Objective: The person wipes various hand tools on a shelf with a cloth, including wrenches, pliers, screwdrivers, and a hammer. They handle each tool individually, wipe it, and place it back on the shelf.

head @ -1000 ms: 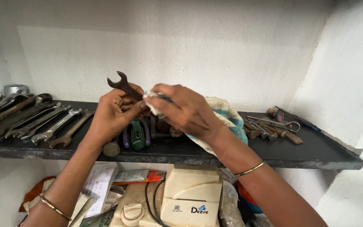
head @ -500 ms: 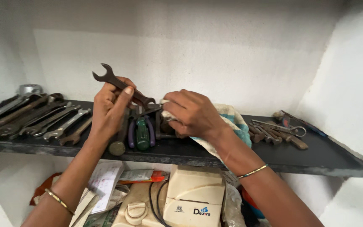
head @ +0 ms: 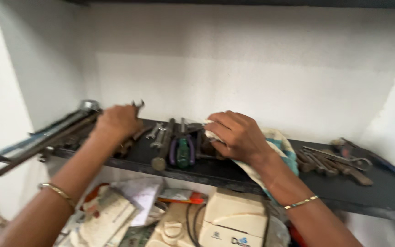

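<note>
My left hand (head: 117, 121) reaches left over the dark shelf (head: 234, 176) and grips a dark open-ended spanner (head: 137, 105), whose jaw shows just above my fingers. It hovers over a row of long spanners (head: 51, 137) lying at the shelf's left end. My right hand (head: 238, 137) rests mid-shelf, fingers closed on a pale cloth (head: 277, 148) that drapes over the shelf's front edge. Pliers with purple and green handles (head: 182, 151) lie just left of that hand.
More spanners and rusty tools (head: 332, 160) lie at the shelf's right end. Below the shelf stand a cream-coloured machine with a black cable (head: 225, 219), papers (head: 115, 210) and an orange item (head: 179, 197). White walls close in the alcove at back and both sides.
My left hand has carried the spanner away from the cloth, leftwards and down toward the row of spanners. My right hand stayed mid-shelf with the cloth. The view shifted left.
</note>
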